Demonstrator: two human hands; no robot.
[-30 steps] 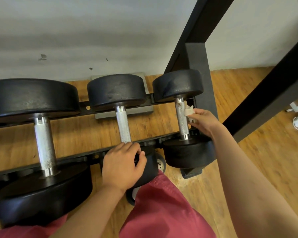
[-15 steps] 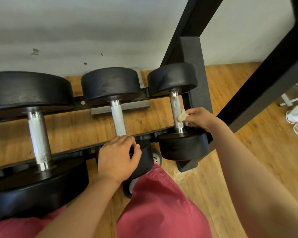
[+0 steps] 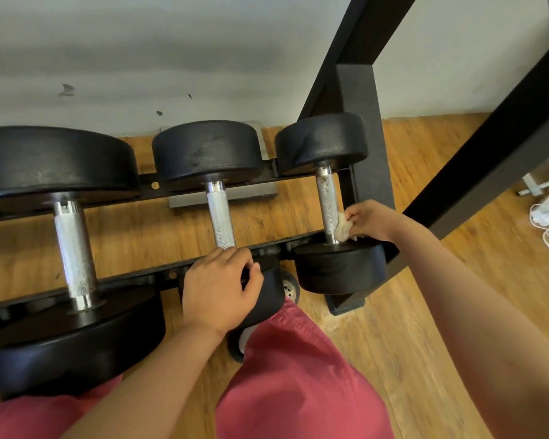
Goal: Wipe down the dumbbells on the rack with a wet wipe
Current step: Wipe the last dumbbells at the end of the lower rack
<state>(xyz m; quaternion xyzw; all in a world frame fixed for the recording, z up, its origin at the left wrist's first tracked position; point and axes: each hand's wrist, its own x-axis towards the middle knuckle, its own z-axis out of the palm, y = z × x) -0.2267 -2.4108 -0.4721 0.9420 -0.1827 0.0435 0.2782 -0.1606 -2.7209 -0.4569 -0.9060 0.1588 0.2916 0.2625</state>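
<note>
Crumpled whitish wet wipe (image 3: pixel 343 229), pressed against rust-speckled knurled dumbbell handle (image 3: pixel 326 206)

My left hand (image 3: pixel 219 286) rests on the near end of the middle dumbbell (image 3: pixel 221 217), fingers curled over its edge and thumb on its right side, bare forearm running back toward me. My right hand (image 3: pixel 366 220) is to the right of that dumbbell, fingers pinching a bunched wipe (image 3: pixel 343 229), arm stretched forward.
</note>
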